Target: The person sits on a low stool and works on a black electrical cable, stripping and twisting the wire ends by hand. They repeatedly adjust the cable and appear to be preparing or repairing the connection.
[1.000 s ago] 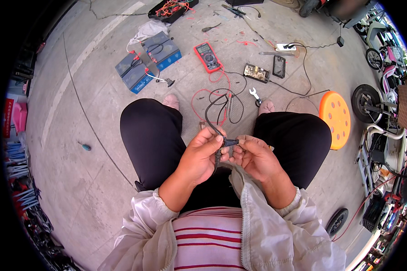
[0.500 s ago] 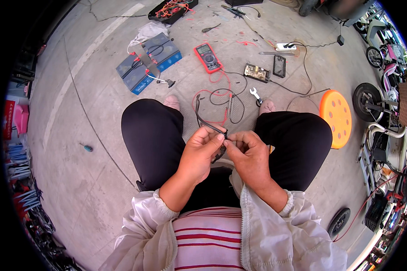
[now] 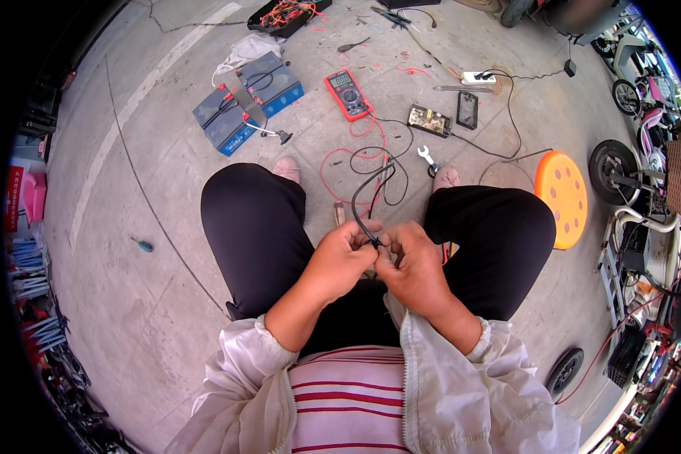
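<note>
Between my knees, my left hand and my right hand meet, with fingers pinched on a black cable. The cable arches up and away from my fingertips, and its far end hangs above the floor. What my fingers work on at the cable's lower end is mostly hidden by them. Beyond my left hand shows a brown stick-like piece. Farther off on the floor lies a red multimeter, its red lead and black lead looping behind the cable.
Two blue-sided batteries with wires stand at far left. An opened circuit board case, its dark cover, a wrench and a white power strip lie ahead. An orange stool is right; a screwdriver lies left.
The cable's upper end has swung from the left over to the right. My hands have turned slightly around its lower end, and the brown stick-like piece has come into sight.
</note>
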`<action>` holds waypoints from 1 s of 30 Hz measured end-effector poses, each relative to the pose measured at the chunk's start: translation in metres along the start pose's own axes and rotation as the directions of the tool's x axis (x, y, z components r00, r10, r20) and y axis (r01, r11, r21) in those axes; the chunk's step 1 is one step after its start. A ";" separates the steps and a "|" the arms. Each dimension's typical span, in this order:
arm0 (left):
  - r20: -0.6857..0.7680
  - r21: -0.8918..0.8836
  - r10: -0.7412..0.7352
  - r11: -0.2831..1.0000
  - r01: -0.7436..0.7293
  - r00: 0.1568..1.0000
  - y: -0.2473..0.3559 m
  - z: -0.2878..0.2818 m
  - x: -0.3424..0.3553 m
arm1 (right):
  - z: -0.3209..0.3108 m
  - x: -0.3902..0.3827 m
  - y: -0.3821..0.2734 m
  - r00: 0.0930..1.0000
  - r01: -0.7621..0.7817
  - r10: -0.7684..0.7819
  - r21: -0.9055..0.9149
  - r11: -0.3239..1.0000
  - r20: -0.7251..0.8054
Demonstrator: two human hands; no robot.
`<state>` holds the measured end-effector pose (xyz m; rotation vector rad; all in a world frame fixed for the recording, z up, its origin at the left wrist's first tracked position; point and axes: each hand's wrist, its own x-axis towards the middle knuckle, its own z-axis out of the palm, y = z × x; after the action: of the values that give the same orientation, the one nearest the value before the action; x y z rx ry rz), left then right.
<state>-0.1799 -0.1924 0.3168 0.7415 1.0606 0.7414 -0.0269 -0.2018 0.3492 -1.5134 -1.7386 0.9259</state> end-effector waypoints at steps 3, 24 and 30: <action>0.048 -0.092 -0.089 0.991 0.093 0.995 0.002 -0.001 0.000 | 0.000 -0.001 0.001 0.998 0.055 -0.054 -0.025 0.998 0.030; -0.042 -0.053 -0.052 0.997 0.050 0.998 -0.009 -0.005 0.004 | 0.001 0.000 -0.006 0.998 0.041 -0.049 -0.142 0.989 -0.048; -0.077 -0.107 -0.113 0.989 0.105 0.991 0.003 -0.002 0.002 | 0.002 0.001 -0.005 0.996 0.040 -0.051 -0.142 0.989 -0.075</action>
<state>-0.1816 -0.1886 0.3171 0.5642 1.1209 0.7321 -0.0317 -0.2014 0.3524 -1.5700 -1.8059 0.7246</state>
